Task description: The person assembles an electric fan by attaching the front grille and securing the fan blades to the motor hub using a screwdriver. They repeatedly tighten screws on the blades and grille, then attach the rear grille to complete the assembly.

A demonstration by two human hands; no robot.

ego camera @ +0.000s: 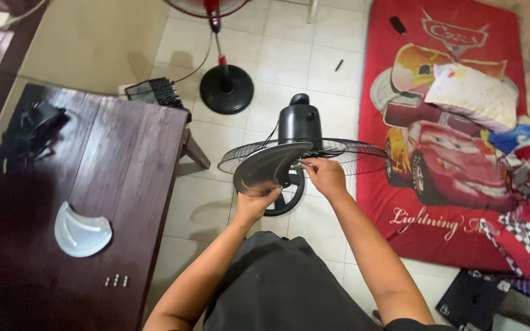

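Left hand (pixel 256 199) grips the lower edge of a dark fan blade (pixel 271 167), fingers curled around it; right hand (pixel 325 175) pinches at the blade's hub, just above the wire fan guard (pixel 351 156) and black motor housing (pixel 300 122), with the table (pixel 124 159) left of both hands

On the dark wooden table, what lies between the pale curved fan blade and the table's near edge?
In the head view, a row of small silvery screws lies on the table, just below the pale blade.

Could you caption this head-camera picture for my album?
Two hands, left hand and right hand, hold a dark fan blade at a fan's rear grille.
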